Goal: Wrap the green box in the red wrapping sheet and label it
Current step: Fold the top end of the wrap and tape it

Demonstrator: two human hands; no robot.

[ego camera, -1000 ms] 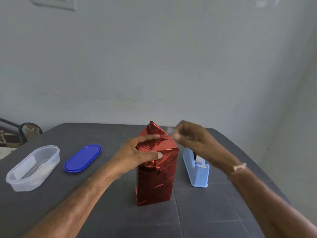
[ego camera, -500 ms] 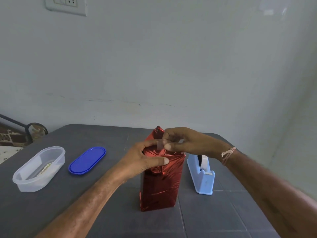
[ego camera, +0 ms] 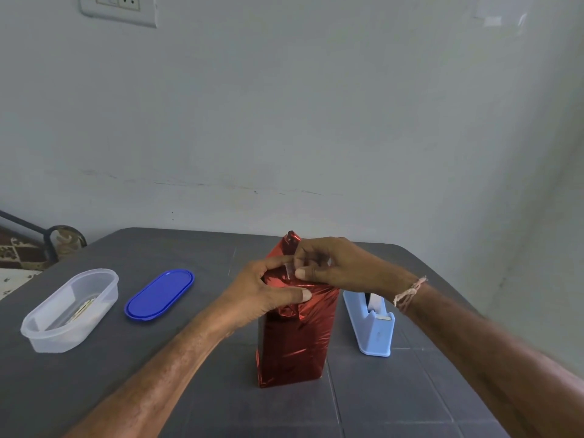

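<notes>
Box (ego camera: 294, 339) stands upright mid-table (ego camera: 189, 390), fully covered in shiny red wrap (ego camera: 298, 361), with the gathered folds poking up at the top. Left hand (ego camera: 265, 298) grips the upper part, fingers curled round the top left and thumb pressed flat across the front. Right hand (ego camera: 335, 267) sits over the folds with fingers curled, pinching a small strip of clear tape (ego camera: 289, 270) at the top edge, right beside the left forefinger. Pale blue dispenser (ego camera: 374, 330) is just right of the box. Blue lid (ego camera: 159, 294) and clear tub (ego camera: 69, 309) lie well off to the left.
</notes>
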